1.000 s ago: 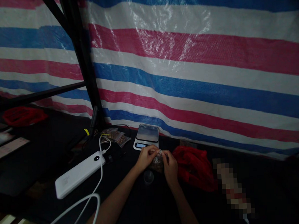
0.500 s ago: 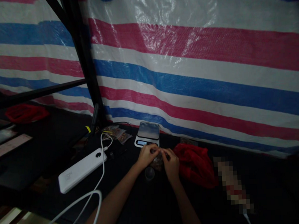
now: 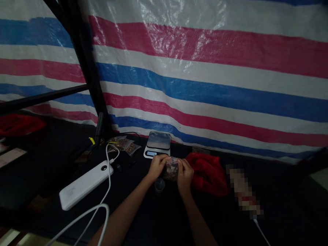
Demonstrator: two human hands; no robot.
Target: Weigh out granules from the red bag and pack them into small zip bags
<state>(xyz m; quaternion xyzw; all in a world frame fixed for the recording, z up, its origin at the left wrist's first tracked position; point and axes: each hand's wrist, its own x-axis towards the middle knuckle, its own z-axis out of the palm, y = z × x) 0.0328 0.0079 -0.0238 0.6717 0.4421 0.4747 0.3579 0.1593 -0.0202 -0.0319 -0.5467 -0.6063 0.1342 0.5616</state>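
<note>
A small clear plastic bag (image 3: 171, 169) with brownish contents is held upright between my two hands. My left hand (image 3: 157, 166) pinches its top left corner, and my right hand (image 3: 185, 172) grips the top right corner. Just below the bag stands a small clear cup (image 3: 159, 185) on the black tabletop. Behind my left hand sits a white kitchen scale (image 3: 157, 142) with a lit display and a bare plate. A red plastic bag (image 3: 206, 174) lies crumpled right beside my right hand. What exactly fills the clear bag is too dark to make out.
On the left lies a white power bank (image 3: 86, 185) with a white cable (image 3: 109, 177) looping toward me. Several filled clear bags (image 3: 123, 144) rest near the black metal post (image 3: 88, 68). A pixelated object (image 3: 243, 190) is at right. Striped sheeting (image 3: 205, 69) closes the back.
My hands have drawn apart along the clear bag's top edge, so more of the bag shows between them. The whole view has shifted slightly.
</note>
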